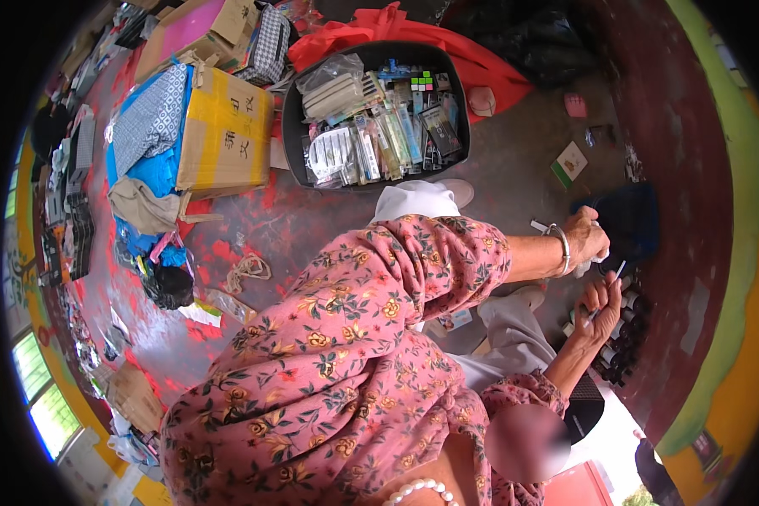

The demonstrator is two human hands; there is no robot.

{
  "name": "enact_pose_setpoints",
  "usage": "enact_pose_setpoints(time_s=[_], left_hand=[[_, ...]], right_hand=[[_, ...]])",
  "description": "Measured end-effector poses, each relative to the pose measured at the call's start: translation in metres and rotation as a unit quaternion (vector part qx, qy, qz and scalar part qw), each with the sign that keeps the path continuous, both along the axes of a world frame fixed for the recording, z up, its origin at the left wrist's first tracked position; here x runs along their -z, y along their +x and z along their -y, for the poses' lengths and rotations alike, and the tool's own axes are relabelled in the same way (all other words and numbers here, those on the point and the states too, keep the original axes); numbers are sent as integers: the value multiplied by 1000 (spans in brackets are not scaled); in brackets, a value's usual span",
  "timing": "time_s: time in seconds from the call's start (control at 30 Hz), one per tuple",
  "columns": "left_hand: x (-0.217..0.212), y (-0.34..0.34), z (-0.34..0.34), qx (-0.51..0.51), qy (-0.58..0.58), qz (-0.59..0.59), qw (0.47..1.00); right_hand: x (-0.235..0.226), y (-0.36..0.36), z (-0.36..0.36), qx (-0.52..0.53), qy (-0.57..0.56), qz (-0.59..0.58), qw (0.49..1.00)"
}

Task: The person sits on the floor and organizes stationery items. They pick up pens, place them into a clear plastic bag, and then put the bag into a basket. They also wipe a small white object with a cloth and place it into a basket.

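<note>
My left hand (586, 240), with a bracelet (563, 251) at its wrist, is closed around a crumpled white tissue or cloth (581, 268); its exact kind is unclear. Just below it, my right hand (597, 310) is raised with fingers pinched on a thin white stick (621, 270), whose lower part the fingers cover. The two hands are close but apart. A dark blue translucent bag or sheet (632, 223) lies beyond them. Next to the right hand stand several small dark bottles (624, 337), partly hidden by it.
A black bin (288, 135) full of packaged small goods stands at the top centre. Left of it is a cardboard box (228, 131) with blue cloth. Red fabric (371, 29) lies behind. A green-white booklet (570, 164) and a pink item (575, 104) lie on the floor beside the dark red wall (691, 278).
</note>
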State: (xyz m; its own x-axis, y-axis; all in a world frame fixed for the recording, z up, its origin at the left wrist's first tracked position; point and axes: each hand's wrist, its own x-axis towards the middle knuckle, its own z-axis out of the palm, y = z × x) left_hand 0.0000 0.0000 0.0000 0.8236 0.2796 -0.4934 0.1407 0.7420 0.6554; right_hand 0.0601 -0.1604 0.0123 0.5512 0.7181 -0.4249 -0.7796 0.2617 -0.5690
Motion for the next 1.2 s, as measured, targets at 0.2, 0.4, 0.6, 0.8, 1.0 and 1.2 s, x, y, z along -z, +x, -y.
enact_pose_setpoints(time_s=[0.2, 0.4, 0.6, 0.8, 1.0, 1.2], left_hand=[[34, -2, -10, -110, -74, 6, 991], [14, -59, -36, 61, -6, 9, 998], [7, -64, -32, 95, 232, -58, 966], [11, -74, -31, 89, 268, -100, 954], [50, -35, -61, 4, 63, 18, 998], [2, -22, -12, -33, 50, -23, 998]], right_hand=[[28, -52, -71, -4, -186, 261, 947], [18, -81, -105, 82, -299, 286, 906], [15, -46, -79, 38, -261, 317, 911], [12, -57, -48, 64, -185, 154, 969], [-10, -21, -32, 80, -159, 218, 959], [2, -13, -21, 158, -358, 379, 839]])
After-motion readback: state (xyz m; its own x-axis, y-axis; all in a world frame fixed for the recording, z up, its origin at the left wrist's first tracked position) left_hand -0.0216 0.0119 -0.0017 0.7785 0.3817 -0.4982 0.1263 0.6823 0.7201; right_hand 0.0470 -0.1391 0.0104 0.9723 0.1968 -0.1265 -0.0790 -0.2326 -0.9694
